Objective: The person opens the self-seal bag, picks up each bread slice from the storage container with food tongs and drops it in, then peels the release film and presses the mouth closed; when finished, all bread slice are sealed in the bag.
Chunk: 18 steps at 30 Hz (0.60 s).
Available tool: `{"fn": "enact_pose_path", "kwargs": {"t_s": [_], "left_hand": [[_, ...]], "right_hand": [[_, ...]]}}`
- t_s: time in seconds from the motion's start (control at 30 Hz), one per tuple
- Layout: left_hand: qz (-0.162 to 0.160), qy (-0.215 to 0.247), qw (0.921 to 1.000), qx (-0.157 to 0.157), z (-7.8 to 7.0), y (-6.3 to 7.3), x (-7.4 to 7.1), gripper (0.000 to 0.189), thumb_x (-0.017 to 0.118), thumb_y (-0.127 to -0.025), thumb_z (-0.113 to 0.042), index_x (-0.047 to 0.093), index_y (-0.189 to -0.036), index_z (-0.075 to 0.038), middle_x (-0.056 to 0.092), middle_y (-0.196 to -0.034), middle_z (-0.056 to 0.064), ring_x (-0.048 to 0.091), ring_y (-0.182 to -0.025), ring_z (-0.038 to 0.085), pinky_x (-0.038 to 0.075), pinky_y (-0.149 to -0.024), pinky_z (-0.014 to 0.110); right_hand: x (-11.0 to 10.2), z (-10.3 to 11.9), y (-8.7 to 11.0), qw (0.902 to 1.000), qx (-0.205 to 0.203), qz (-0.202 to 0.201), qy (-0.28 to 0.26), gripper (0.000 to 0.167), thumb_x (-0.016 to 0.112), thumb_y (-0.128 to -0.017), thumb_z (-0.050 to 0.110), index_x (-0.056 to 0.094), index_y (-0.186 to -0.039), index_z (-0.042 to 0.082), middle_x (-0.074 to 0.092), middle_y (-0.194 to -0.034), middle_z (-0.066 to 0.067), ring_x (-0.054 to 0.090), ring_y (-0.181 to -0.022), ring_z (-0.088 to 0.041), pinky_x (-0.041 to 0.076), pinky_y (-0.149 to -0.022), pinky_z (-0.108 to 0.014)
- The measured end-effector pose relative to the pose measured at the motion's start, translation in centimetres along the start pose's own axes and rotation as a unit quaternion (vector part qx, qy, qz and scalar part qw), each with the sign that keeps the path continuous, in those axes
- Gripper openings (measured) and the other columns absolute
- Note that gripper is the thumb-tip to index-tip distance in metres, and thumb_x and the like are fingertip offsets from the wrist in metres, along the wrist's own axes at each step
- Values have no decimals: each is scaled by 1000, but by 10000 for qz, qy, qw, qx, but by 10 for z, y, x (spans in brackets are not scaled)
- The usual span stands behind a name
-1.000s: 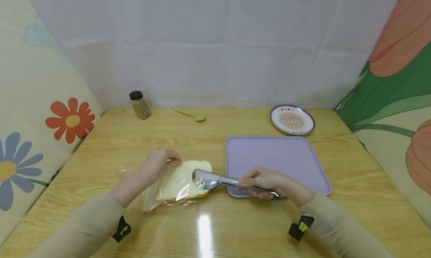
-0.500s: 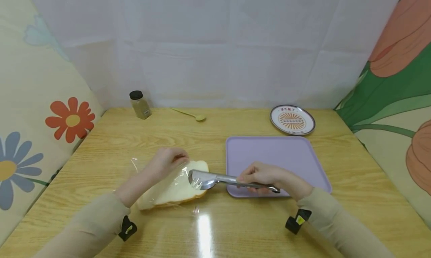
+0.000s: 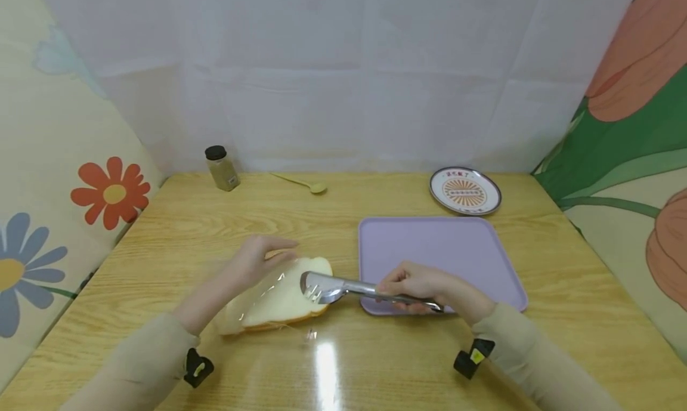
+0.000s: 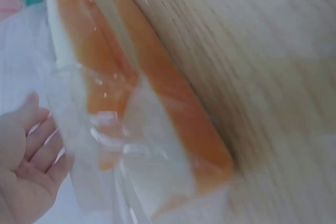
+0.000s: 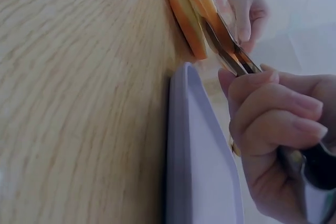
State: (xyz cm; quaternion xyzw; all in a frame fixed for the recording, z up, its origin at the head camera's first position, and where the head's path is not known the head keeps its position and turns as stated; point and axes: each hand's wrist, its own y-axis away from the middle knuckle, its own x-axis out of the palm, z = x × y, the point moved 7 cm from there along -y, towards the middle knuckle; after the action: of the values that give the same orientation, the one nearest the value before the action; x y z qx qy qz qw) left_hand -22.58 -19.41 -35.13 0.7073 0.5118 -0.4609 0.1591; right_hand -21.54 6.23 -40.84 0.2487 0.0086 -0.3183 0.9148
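Two slices of bread (image 3: 281, 294) lie stacked in a clear plastic bag (image 4: 79, 182) on the left half of the table. In the left wrist view the upper slice tilts away from the lower slice (image 4: 163, 82). My right hand (image 3: 415, 284) grips metal tongs (image 3: 359, 287) by the handle. The tongs' head reaches over the upper slice's right end, and in the right wrist view the upper slice (image 5: 207, 6) sits between its arms. My left hand (image 3: 257, 262) hovers at the bread's far side, fingers loosely extended beside the plastic and pinching nothing.
A purple tray (image 3: 429, 244) lies under and beyond my right hand. Behind it is a patterned plate (image 3: 465, 190). A black-lidded jar (image 3: 222, 169) and a gold spoon (image 3: 311, 187) are along the back edge, before a white cloth (image 3: 322, 89).
My left hand moved right along the bread with its fingers together, then parted them from the plastic. The bread and tongs shifted slightly left. My right hand keeps its grip.
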Motion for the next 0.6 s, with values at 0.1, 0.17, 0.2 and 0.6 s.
{"fn": "enact_pose_path", "kwargs": {"t_s": [0.1,0.17,0.2,0.6], "left_hand": [[636,223,9976,-130,5,12,2,41,68,-86,-22,63,-120,0,62,-122,17,62,-108,36,52,-89,47],[963,122,9952,-121,6,24,4,49,69,-84,-32,61,-123,-4,61,-125,14,61,-110,33,54,-85,43],[1063,34,9943,-93,7,28,5,52,70,-82,-37,62,-124,-6,61,-125,12,61,-110,32,54,-85,42],[227,-394,9966,693,-2,40,5,13,75,-77,-12,75,-90,-13,72,-103,10,69,-95,27,56,-82,37]], "right_hand": [[-1,-5,2,9999,78,50,-99,30,54,-96,24,67,-101,-3,50,-51,3,35,-33,-4,28,-32,-19],[-1,-8,3,9997,136,85,-188,31,54,-96,25,67,-102,-3,50,-51,3,35,-33,-4,28,-32,-18],[-1,-9,3,9996,153,83,-221,31,54,-96,25,66,-102,-3,50,-52,3,35,-34,-3,28,-32,-18],[6,-9,3,9995,1,132,-271,34,55,-95,23,63,-97,-9,49,-52,2,34,-33,-3,28,-32,-17]]}}
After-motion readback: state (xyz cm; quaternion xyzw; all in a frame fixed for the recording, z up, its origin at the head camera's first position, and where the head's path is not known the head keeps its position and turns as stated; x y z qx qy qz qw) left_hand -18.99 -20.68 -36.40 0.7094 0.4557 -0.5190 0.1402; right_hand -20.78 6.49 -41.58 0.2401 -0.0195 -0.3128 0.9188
